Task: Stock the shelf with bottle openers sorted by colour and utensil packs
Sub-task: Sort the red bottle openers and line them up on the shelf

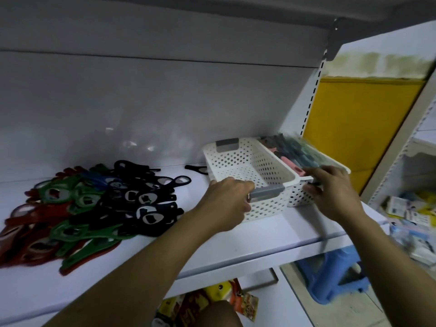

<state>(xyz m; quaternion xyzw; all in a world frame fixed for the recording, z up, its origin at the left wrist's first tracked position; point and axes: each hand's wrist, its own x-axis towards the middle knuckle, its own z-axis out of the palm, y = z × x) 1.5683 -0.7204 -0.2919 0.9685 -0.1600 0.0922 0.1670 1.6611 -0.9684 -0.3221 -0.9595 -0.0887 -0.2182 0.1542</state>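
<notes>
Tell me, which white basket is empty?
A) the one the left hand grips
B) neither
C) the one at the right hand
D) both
A: the left hand grips the handle of the left basket, whose inside shows only bare perforated walls, while the right basket is full of utensil packs.
</notes>
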